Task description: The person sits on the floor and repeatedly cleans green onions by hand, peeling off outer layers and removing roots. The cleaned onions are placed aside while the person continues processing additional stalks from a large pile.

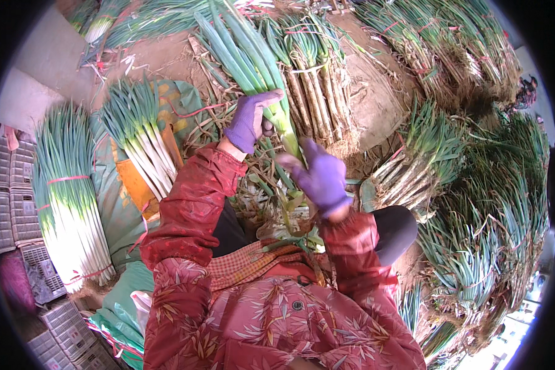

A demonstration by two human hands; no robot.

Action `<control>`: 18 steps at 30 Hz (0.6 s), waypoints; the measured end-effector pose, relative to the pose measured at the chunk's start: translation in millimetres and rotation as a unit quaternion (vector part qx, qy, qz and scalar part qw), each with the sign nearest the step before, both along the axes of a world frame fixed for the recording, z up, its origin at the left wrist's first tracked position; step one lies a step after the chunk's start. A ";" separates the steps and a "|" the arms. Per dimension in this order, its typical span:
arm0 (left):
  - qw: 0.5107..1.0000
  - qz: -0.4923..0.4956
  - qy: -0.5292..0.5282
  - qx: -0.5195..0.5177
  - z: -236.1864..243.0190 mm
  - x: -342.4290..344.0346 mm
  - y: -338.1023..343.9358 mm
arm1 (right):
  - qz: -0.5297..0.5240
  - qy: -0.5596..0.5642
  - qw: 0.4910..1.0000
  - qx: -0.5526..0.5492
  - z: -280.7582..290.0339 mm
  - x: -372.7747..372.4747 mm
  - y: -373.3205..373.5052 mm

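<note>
My left hand (253,120), in a purple glove, grips a green onion stalk (248,58) partway up, its long leaves pointing away from me. My right hand (322,177), also in a purple glove, holds the lower whitish end of the same stalk, close to my knees. Both sleeves are red with a leaf pattern. Peeled skins and trimmings (271,191) lie on the ground under my hands.
A small pile of cleaned white-stemmed onions (143,139) rests on green and orange sacking to my left. A large tied bundle (68,203) lies farther left beside grey plastic crates (12,203). Muddy tied bundles (317,92) lie ahead and heaps of uncleaned onions (487,216) fill the right.
</note>
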State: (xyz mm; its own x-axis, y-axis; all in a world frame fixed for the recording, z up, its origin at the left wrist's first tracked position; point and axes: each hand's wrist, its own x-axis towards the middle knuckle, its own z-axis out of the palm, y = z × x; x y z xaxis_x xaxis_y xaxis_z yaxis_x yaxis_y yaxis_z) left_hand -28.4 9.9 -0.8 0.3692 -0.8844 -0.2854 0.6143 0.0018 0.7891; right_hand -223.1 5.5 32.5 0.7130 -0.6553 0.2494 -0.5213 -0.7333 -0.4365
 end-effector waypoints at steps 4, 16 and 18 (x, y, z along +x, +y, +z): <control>0.990 0.061 -0.108 0.067 9.4 -5.2 1.3 | 0.044 0.017 0.982 -0.184 -12.8 31.6 -14.9; 0.994 0.107 0.010 -0.034 3.6 34.7 2.5 | 0.162 0.221 0.941 0.200 -75.7 -89.6 20.2; 0.995 0.078 0.016 -0.058 14.7 32.6 -1.0 | 0.138 0.304 0.923 0.194 -90.5 -128.0 35.3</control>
State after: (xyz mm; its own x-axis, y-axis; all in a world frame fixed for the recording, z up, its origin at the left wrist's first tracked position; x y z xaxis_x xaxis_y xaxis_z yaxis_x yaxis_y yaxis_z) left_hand 4.2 8.9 13.9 0.4975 -0.8444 -0.1986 0.6240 0.1893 0.7581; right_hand -351.1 40.7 -58.0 0.7972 -0.3835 -0.4663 -0.5726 -0.7251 -0.3825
